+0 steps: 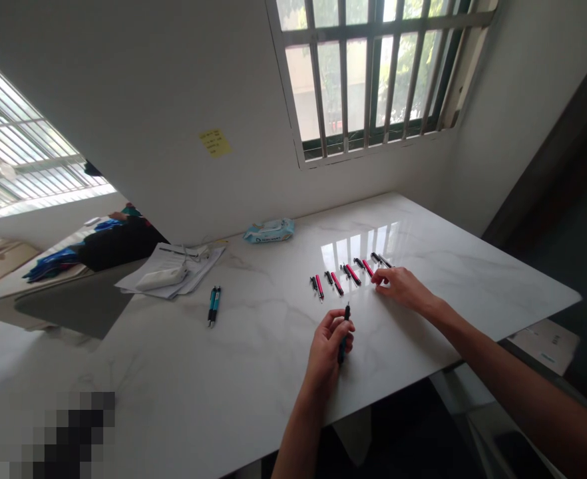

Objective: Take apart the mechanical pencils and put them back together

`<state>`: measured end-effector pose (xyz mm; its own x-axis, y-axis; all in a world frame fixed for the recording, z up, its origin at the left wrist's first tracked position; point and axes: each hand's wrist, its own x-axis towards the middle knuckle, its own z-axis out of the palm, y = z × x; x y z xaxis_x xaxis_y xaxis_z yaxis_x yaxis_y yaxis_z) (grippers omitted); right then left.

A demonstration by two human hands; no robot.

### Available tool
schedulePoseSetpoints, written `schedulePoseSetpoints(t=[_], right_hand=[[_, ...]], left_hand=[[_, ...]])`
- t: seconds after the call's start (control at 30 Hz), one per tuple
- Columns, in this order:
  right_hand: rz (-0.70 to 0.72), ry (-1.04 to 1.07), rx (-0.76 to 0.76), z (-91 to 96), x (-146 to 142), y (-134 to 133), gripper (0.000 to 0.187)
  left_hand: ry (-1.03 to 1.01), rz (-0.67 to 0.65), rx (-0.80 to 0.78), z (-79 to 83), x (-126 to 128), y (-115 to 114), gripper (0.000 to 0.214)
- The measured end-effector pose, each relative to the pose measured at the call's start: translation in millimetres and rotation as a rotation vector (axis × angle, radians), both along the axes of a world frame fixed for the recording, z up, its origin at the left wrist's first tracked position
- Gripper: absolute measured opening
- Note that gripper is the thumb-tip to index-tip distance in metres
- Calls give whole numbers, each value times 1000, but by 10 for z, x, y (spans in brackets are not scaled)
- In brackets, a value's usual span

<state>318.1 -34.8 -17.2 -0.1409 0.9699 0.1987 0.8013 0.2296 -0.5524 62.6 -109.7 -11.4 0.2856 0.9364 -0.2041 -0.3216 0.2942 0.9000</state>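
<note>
A dark pen with a teal barrel (342, 349) is wrapped in the fingers of the left hand (329, 342), tip up, above the tabletop's near edge. The right hand (402, 286), well apart from it, bends its fingers at the right end of a slanting row of slim, glossy pink and black pen parts (336, 284); whether it grips one cannot be told, and it partly covers the last pieces. The tabletop (263, 372) is smooth, white and grey-veined, mirroring the window near its far right corner. Two teal pens (214, 306) lie side by side toward its left. By the far edge sits a soft, crinkled light-blue packet (269, 231); left of that, loose papers (203, 266) carry a rounded white object (162, 276). A yellow note (215, 142) is stuck on the plain wall (184, 80), beside the barred window (343, 86).
</note>
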Motion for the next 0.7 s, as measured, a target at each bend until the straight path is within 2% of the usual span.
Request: schedulePoseSetpoints(t=[0.13, 0.2, 0.3, 0.4, 0.47, 0.53, 0.63, 0.7], right_hand=[[-60, 76, 47, 116, -16, -174, 12], [-26, 172, 36, 197, -106, -321, 13], [126, 348, -102, 302, -350, -554, 28], [160, 414, -138, 345, -640, -710, 50], [152, 384, -98, 341, -804, -753, 59], [122, 358, -55, 327, -924, -763, 63], [92, 388, -40, 324, -1013, -764, 63], [125, 420, -61, 345, -1019, -768, 61]], left_hand=[[39, 93, 107, -34, 10, -4, 53], [89, 125, 173, -61, 33, -36, 56], [199, 161, 264, -107, 86, -140, 45], [402, 177, 376, -121, 132, -267, 38], [496, 181, 434, -104, 149, -327, 42], [500, 166, 455, -83, 155, -356, 42], [468, 131, 452, -94, 150, -361, 42], [469, 126, 444, -128, 140, -360, 44]])
